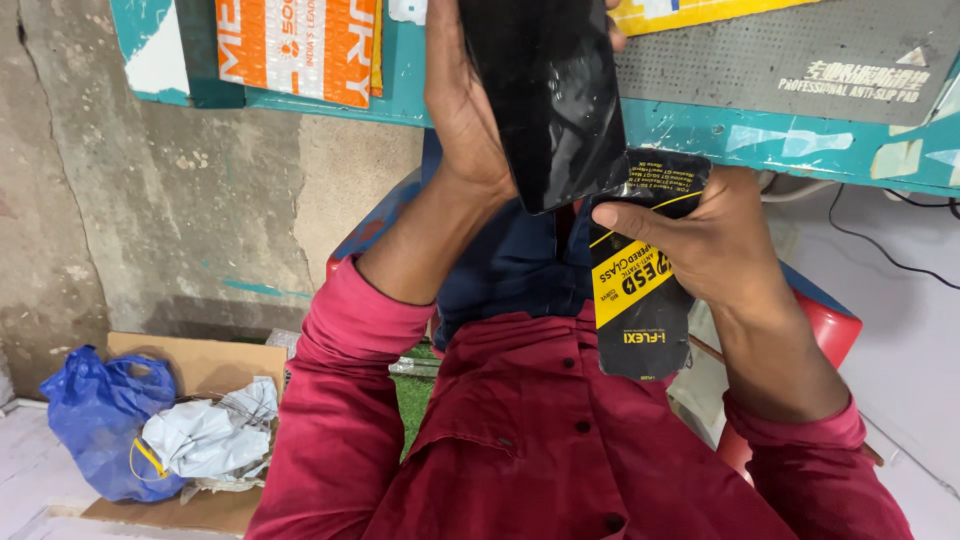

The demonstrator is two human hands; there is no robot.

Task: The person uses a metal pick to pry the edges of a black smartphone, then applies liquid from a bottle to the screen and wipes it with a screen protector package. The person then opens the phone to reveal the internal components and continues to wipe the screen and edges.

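Observation:
My left hand (pixel 462 105) grips a glossy black phone (pixel 550 100), held upright in front of my chest near the table edge. In my right hand (pixel 715 240) is a flat black packet with a yellow stripe (pixel 640 290), its upper end tucked just under the phone's lower corner. My right thumb lies across the packet's top part. Both arms wear rolled red sleeves.
A teal table edge (pixel 760 135) with a grey mat (pixel 790 60) runs along the top. An orange and white packet (pixel 297 45) lies at the top left. A cardboard box (pixel 195 365) with a blue bag (pixel 95 420) and crumpled paper sits at the lower left. I sit on a red stool (pixel 835 325).

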